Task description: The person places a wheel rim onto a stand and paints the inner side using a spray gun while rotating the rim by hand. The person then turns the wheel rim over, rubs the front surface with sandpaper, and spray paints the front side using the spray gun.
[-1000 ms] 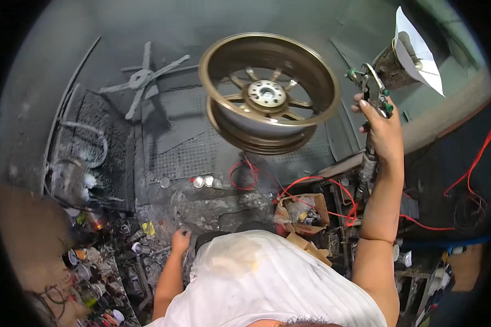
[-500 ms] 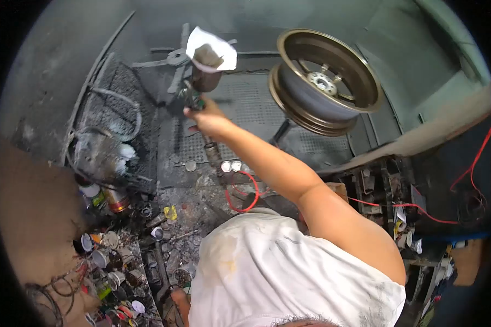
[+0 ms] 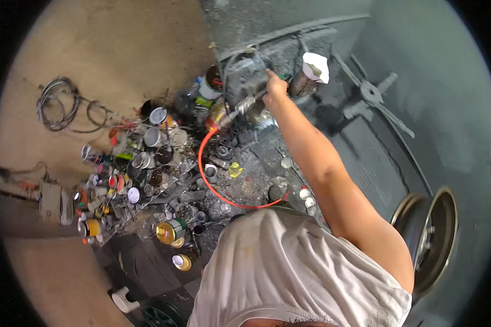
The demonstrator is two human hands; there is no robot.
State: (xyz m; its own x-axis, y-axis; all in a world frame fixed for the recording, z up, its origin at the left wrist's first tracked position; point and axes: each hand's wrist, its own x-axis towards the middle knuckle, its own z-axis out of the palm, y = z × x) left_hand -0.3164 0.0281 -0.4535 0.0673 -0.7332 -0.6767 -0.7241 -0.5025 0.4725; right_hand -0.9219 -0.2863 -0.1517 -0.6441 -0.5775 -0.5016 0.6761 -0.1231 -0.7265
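The right arm [image 3: 333,182] reached out from the shoulder, almost straight, with a slight bend at the elbow, slanting forward and to the person's left. The right hand [image 3: 276,90] was closed in a grip, fingers partly hidden; the left was out of sight.

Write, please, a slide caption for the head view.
Right grip holds spray gun; red hose curves past cluttered cans, wheel rim at right.

Lighting even and moderate; I cannot place its source. White paper [image 3: 322,62] reads brightest; gold tin [image 3: 166,233] shows glints. Floor clutter [image 3: 172,188] sits dim. I note softness around the right hand [image 3: 276,89], fisheye curvature, and black vignetting at the corners.
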